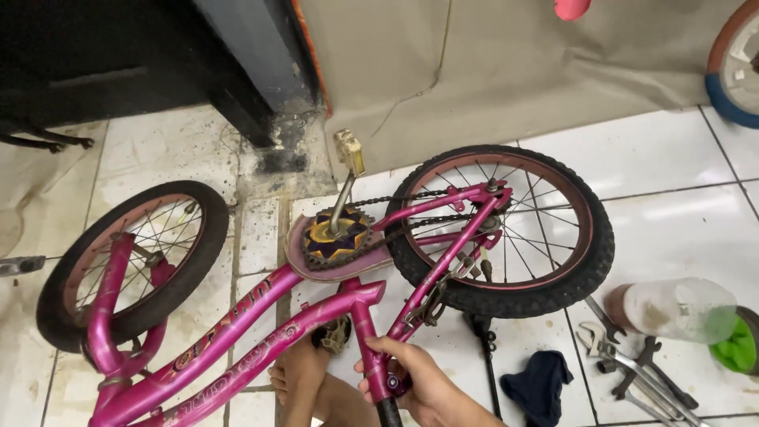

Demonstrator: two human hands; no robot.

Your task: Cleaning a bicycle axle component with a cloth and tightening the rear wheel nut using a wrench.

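- Fingers [385, 348] of one hand [423, 383], apparently the right, are wrapped shut around the seat tube [368, 340] of the pink bicycle [237, 324] at six o'clock, so the frame is steadied on the tiled floor [664, 158]; the other hand is not seen.
- A bare foot [304, 372] is placed beneath the frame.
- Spanners [624, 364] and a dark rag [538, 379] are left at four o'clock.
- Chainring [336, 233] and raised pedal [349, 152] are seen at twelve o'clock, the rear wheel [506, 229] at one.

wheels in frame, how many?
3. The front wheel is at the left on the bike, the rear wheel is right of centre with the chain, and part of another wheel shows at the top right edge.
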